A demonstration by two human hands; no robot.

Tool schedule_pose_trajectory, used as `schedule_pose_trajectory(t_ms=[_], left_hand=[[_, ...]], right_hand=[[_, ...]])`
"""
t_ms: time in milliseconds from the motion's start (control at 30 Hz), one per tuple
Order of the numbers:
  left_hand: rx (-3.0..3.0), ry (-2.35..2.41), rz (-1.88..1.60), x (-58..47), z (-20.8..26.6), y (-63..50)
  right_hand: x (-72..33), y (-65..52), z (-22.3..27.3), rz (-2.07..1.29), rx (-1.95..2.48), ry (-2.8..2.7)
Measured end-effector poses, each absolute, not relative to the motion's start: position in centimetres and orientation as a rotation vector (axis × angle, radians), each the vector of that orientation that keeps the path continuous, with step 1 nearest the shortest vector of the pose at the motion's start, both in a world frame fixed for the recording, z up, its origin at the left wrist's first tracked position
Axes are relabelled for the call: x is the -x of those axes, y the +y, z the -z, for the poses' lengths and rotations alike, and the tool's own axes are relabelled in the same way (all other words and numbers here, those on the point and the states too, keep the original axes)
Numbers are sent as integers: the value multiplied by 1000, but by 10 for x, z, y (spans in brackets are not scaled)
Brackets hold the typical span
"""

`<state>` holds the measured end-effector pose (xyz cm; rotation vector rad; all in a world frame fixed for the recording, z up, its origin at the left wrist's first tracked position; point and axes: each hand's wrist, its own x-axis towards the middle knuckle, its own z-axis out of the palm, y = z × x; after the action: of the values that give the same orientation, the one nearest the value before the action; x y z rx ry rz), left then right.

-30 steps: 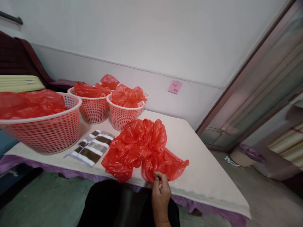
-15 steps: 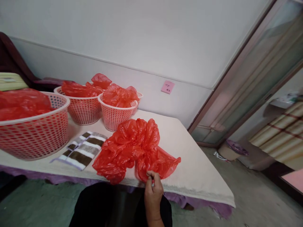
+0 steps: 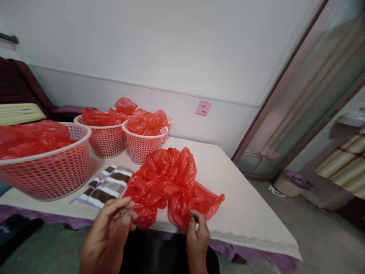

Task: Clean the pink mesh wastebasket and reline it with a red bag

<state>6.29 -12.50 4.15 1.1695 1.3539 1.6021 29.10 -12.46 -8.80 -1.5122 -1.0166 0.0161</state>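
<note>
Big basket [image 3: 54, 167] of red plastic at far left, two smaller baskets [image 3: 142, 146] behind, striped cloth [image 3: 104, 186] on the worktop [image 3: 242, 205]. Left hand [image 3: 110, 232] raised, fingers loosely spread, holding nothing — just beside the near-left edge of the red bag [image 3: 171, 182]. Bag lies crumpled mid-worktop, near front edge. Right hand [image 3: 196, 238] pinches the bag's near-right hem — thumb and fingers closed on it.

A big pink basket [image 3: 48, 171] is sitting at nine o'clock on the tabletop [image 3: 242, 205], two smaller baskets [image 3: 110, 139] [image 3: 144, 144] are standing at eleven, and a striped towel [image 3: 104, 186] is lying before them. A pink note [image 3: 203, 108] is sticking to the wall at one o'clock.
</note>
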Motion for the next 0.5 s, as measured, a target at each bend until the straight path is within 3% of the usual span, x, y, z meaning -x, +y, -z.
schedule_pose_trajectory(t_ms=[233,500], left_hand=[[-1187,1502,-1479,-38,87,-57],[-1574,1745,-1472,-47,96,-10]], right_hand=[[-335,-113,75,170,1602,-940],[-391,-56,73,116,1987,-929]])
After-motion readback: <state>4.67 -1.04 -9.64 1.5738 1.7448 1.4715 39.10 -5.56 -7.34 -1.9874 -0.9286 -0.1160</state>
